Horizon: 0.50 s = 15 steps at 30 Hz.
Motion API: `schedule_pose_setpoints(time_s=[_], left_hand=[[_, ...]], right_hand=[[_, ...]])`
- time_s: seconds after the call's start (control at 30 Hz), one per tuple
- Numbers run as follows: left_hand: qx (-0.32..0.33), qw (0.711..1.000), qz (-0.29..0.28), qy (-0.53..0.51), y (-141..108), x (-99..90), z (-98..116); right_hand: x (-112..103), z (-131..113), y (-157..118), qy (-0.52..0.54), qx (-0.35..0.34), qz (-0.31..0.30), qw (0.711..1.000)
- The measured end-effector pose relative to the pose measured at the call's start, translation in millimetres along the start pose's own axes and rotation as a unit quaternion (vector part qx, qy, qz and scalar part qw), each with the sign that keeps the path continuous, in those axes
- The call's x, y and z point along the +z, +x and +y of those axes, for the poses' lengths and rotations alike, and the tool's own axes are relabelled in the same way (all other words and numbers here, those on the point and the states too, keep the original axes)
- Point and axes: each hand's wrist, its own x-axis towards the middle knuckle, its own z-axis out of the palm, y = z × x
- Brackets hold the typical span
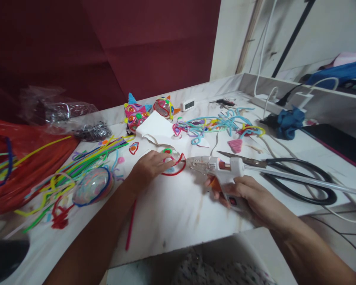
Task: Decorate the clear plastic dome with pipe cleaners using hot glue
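Observation:
My right hand [246, 194] is wrapped round the handle of a white hot glue gun [218, 168], its fingers by the orange trigger. A long clear glue stick [299, 181] sticks out of the gun's back. The nozzle meets the right side of a small craft piece [178, 170] edged in red pipe cleaner, with green and pink bits inside. From the left, my left hand [150, 166] holds this piece on the table with its fingers closed on it. Part of the piece is hidden under those fingers.
Black-handled scissors [299, 170] lie beside the gun. Pipe cleaners [106, 154] and a clear plastic shell [93, 186] are at left. Two decorated figures [136, 116], white paper [156, 126] and tangled blue pipe cleaners [225, 122] lie behind. A phone [338, 142] and cables are at right.

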Motion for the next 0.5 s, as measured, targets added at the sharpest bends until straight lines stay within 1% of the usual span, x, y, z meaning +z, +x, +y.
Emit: schedule_pose_setpoints(time_s=[0.07,0.17,0.23,0.27,0.37,0.43,0.5], left_hand=[[0.006,1.0,0.007,-0.001,0.2,1.9,0.0],[0.01,0.999,0.034,0.012,-1.4,7.9,-0.9],[0.008,0.999,0.045,0.015,-2.4,10.9,-2.0],[0.007,0.999,0.04,0.012,-2.6,11.5,-2.6],[0.01,1.0,0.005,-0.004,-1.4,9.8,-4.3],[0.013,1.0,0.005,-0.008,0.2,7.9,-4.8],[0.014,1.0,0.02,-0.006,2.0,6.8,-4.3]], right_hand=[[-7.4,1.8,-2.1,-0.041,-0.022,0.018,0.999],[-20.8,6.3,-3.6,-0.126,-0.054,0.066,0.988],[-28.0,7.8,-2.6,-0.176,-0.094,0.082,0.976],[-30.6,7.6,-1.3,-0.198,-0.121,0.084,0.969],[-34.2,4.6,4.8,-0.271,-0.192,0.069,0.941],[-34.4,3.4,10.3,-0.336,-0.211,0.056,0.916],[-33.2,4.0,16.5,-0.405,-0.209,0.049,0.889]])
